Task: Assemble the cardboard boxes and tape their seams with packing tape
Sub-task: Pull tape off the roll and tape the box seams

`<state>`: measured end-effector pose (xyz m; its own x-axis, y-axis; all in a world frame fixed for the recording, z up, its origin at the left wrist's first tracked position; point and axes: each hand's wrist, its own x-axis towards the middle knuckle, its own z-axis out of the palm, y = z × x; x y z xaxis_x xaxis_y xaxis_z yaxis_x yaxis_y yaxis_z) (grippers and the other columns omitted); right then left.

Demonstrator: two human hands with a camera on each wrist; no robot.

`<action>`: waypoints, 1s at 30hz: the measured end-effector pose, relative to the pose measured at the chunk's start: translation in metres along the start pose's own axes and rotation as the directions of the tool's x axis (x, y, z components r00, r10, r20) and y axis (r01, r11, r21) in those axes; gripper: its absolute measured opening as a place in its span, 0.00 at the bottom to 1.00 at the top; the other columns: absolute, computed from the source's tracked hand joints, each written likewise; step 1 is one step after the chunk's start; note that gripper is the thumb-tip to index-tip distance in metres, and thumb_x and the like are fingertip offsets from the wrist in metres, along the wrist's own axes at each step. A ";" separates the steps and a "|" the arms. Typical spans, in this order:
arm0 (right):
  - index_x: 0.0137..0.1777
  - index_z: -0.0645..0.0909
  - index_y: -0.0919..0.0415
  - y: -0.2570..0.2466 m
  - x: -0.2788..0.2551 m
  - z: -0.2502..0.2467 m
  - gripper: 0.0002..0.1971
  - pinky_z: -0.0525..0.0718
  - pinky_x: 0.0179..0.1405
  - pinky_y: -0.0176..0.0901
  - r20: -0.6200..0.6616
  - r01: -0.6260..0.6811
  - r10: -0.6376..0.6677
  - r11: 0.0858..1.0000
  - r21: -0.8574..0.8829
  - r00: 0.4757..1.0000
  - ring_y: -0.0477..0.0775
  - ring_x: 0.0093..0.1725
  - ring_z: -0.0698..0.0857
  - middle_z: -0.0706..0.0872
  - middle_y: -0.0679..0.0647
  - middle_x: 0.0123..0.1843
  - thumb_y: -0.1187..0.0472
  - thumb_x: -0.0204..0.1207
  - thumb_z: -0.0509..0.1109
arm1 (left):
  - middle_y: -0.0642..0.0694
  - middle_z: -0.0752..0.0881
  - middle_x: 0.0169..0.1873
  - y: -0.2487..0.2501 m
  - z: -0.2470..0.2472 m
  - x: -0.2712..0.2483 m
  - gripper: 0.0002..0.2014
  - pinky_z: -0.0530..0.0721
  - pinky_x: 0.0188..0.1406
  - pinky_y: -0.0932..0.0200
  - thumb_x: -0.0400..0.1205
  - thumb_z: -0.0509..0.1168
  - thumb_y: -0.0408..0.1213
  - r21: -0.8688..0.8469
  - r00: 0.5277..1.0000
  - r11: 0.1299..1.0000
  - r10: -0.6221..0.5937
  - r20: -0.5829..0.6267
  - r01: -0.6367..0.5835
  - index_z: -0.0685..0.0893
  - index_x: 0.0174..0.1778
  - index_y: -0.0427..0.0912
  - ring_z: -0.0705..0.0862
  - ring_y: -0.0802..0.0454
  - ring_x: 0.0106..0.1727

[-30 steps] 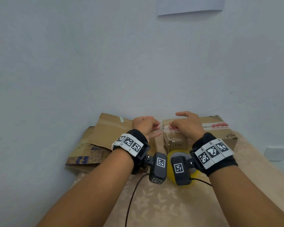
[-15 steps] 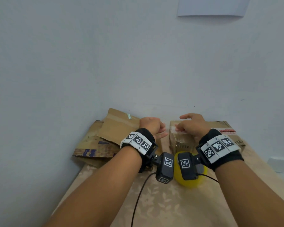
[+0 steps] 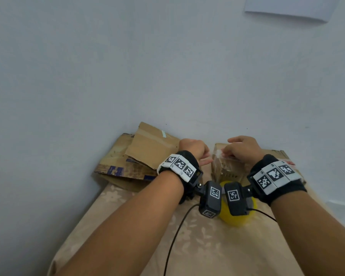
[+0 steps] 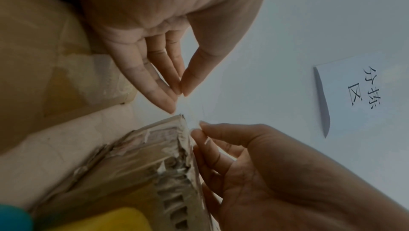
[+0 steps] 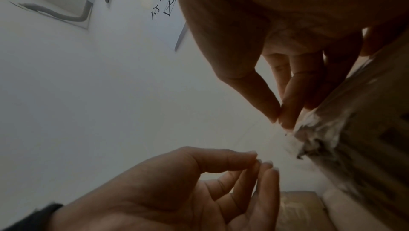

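Clearly the taping step is in hand. At lower left of the head view a stack of flattened cardboard [image 3: 127,166] lies against the wall, waiting to be assembled. Just right of it, the left hand [image 3: 193,151] has its thumb and fingertips drawn together in a pinch; the left wrist view shows a faint clear strip of packing tape [image 4: 194,112] running from that pinch to the other hand, so I judge it holds one end, though the film is nearly invisible. Right of centre stands the assembled box [image 3: 227,170], its near top edge ragged with old tape. Over that edge the right hand [image 3: 243,150] pinches thumb against forefinger, seemingly on the tape's other end, touching or just above the corner; I cannot tell which. Below both wrists the yellow tape roll [image 3: 237,218] lies on the table, partly hidden by the wrist cameras.

Next, I judge, the strip must be pulled taut, lowered square onto the seam and pressed flat; slack film could wrinkle or stick to itself.

All this rests on a table [image 3: 207,246] under a beige flower-patterned cloth, pushed against a plain pale wall [image 3: 127,66]. A white paper sign [image 3: 287,6] hangs at upper right, and a black cable [image 3: 175,232] trails toward the bottom edge.
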<state>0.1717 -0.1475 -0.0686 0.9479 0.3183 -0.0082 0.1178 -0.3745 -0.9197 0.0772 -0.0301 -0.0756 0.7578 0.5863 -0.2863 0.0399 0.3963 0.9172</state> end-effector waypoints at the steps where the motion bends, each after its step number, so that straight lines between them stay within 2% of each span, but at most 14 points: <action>1: 0.63 0.83 0.67 0.001 0.000 0.001 0.19 0.89 0.45 0.48 -0.006 0.002 -0.002 1.000 0.000 1.000 0.60 0.42 0.90 0.90 0.68 0.48 0.77 0.73 0.76 | 0.36 0.84 0.40 0.000 0.000 0.000 0.11 0.92 0.28 0.51 0.80 0.63 0.15 -0.003 1.000 1.000 0.000 -0.004 0.000 0.82 0.54 0.30 0.86 0.45 0.34; 2: 0.62 0.83 0.67 0.000 0.000 0.002 0.18 0.89 0.44 0.48 -0.012 0.007 -0.007 1.000 -0.013 1.000 0.60 0.41 0.89 0.90 0.68 0.47 0.77 0.73 0.75 | 0.36 0.83 0.39 -0.001 0.000 0.000 0.10 0.92 0.28 0.51 0.80 0.62 0.15 -0.002 1.000 1.000 -0.001 -0.005 0.001 0.81 0.52 0.30 0.86 0.45 0.33; 4: 0.60 0.84 0.66 0.000 0.000 0.002 0.16 0.87 0.41 0.46 -0.024 0.021 -0.022 0.999 -0.047 0.999 0.58 0.39 0.88 0.89 0.65 0.43 0.76 0.73 0.74 | 0.36 0.82 0.35 -0.002 0.000 0.000 0.10 0.91 0.29 0.50 0.82 0.61 0.15 0.004 1.000 1.000 -0.005 0.000 0.005 0.80 0.43 0.33 0.85 0.45 0.32; 6: 0.59 0.84 0.65 -0.002 -0.002 0.002 0.15 0.85 0.37 0.44 -0.024 0.035 -0.037 0.997 -0.074 0.999 0.57 0.39 0.87 0.88 0.63 0.42 0.76 0.73 0.74 | 0.37 0.81 0.33 -0.004 0.000 0.001 0.12 0.90 0.31 0.50 0.83 0.60 0.16 0.006 1.000 1.000 0.000 -0.003 0.000 0.78 0.40 0.35 0.83 0.45 0.32; 9: 0.57 0.84 0.64 -0.002 -0.004 0.002 0.15 0.85 0.39 0.45 -0.030 0.049 -0.053 0.993 -0.110 0.998 0.57 0.43 0.87 0.88 0.61 0.44 0.75 0.71 0.74 | 0.39 0.81 0.33 -0.006 0.001 0.003 0.10 0.90 0.29 0.51 0.86 0.58 0.19 0.029 1.000 1.000 0.010 -0.005 -0.010 0.78 0.45 0.37 0.82 0.47 0.31; 11: 0.54 0.84 0.62 -0.001 -0.005 0.002 0.15 0.90 0.49 0.53 -0.043 0.054 -0.059 0.992 -0.115 0.997 0.62 0.49 0.90 0.89 0.63 0.46 0.73 0.69 0.75 | 0.40 0.81 0.34 -0.007 0.002 0.004 0.09 0.89 0.26 0.53 0.87 0.58 0.20 0.045 1.000 0.999 0.019 -0.010 -0.018 0.78 0.50 0.37 0.81 0.47 0.31; 13: 0.52 0.83 0.60 -0.001 -0.007 0.003 0.15 0.91 0.56 0.61 -0.051 0.057 -0.063 0.992 -0.109 0.997 0.65 0.52 0.91 0.90 0.64 0.47 0.72 0.67 0.75 | 0.40 0.82 0.34 -0.008 0.002 0.005 0.08 0.89 0.25 0.53 0.87 0.59 0.20 0.058 1.000 0.998 0.028 -0.008 -0.028 0.78 0.53 0.37 0.82 0.48 0.31; 17: 0.52 0.83 0.61 -0.001 -0.009 0.002 0.14 0.92 0.56 0.63 -0.065 0.065 -0.072 0.993 -0.102 0.995 0.64 0.48 0.92 0.90 0.60 0.38 0.73 0.67 0.75 | 0.39 0.84 0.38 -0.011 0.003 0.006 0.09 0.90 0.27 0.52 0.87 0.60 0.21 0.098 0.999 0.994 0.042 -0.007 -0.041 0.79 0.59 0.36 0.84 0.48 0.33; 19: 0.50 0.83 0.61 -0.001 -0.009 0.001 0.12 0.92 0.56 0.63 -0.065 0.061 -0.068 0.993 -0.102 0.996 0.64 0.47 0.92 0.90 0.59 0.36 0.72 0.67 0.75 | 0.39 0.84 0.37 -0.011 0.004 0.005 0.08 0.90 0.27 0.53 0.88 0.59 0.21 0.109 0.999 0.993 0.042 -0.008 -0.041 0.78 0.58 0.36 0.83 0.48 0.33; 22: 0.47 0.83 0.60 -0.002 -0.009 0.000 0.10 0.91 0.57 0.61 -0.055 0.058 -0.066 0.989 -0.136 0.996 0.62 0.46 0.92 0.90 0.56 0.34 0.71 0.67 0.74 | 0.40 0.82 0.34 -0.010 0.005 0.004 0.09 0.88 0.21 0.56 0.88 0.58 0.21 0.126 0.999 0.991 0.044 -0.012 -0.042 0.77 0.48 0.37 0.81 0.49 0.30; 25: 0.46 0.84 0.60 -0.004 -0.010 0.001 0.09 0.91 0.56 0.58 -0.047 0.066 -0.077 0.978 -0.198 0.996 0.61 0.50 0.91 0.91 0.57 0.40 0.68 0.67 0.76 | 0.40 0.82 0.35 -0.012 0.004 0.005 0.11 0.88 0.19 0.57 0.88 0.58 0.20 0.133 0.999 0.990 0.049 -0.015 -0.046 0.76 0.43 0.40 0.81 0.49 0.30; 28: 0.46 0.84 0.59 -0.003 -0.010 0.003 0.09 0.90 0.52 0.54 -0.063 0.062 -0.080 0.967 -0.248 0.995 0.60 0.52 0.90 0.92 0.57 0.45 0.66 0.66 0.77 | 0.40 0.82 0.35 -0.014 0.004 0.004 0.12 0.88 0.24 0.54 0.88 0.58 0.20 0.134 0.999 0.990 0.043 -0.008 -0.041 0.76 0.43 0.40 0.81 0.49 0.31; 30: 0.46 0.82 0.58 -0.002 -0.009 0.003 0.10 0.85 0.44 0.47 -0.069 0.059 -0.082 0.956 -0.288 0.994 0.58 0.51 0.88 0.90 0.56 0.47 0.64 0.67 0.78 | 0.39 0.82 0.35 -0.015 0.004 0.004 0.12 0.89 0.28 0.53 0.87 0.58 0.20 0.138 0.999 0.989 0.045 -0.006 -0.044 0.75 0.43 0.40 0.81 0.48 0.31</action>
<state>0.1619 -0.1465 -0.0677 0.9531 0.2876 0.0946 0.2540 -0.5897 -0.7666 0.0824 -0.0367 -0.0894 0.7552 0.6074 -0.2464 0.0965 0.2688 0.9583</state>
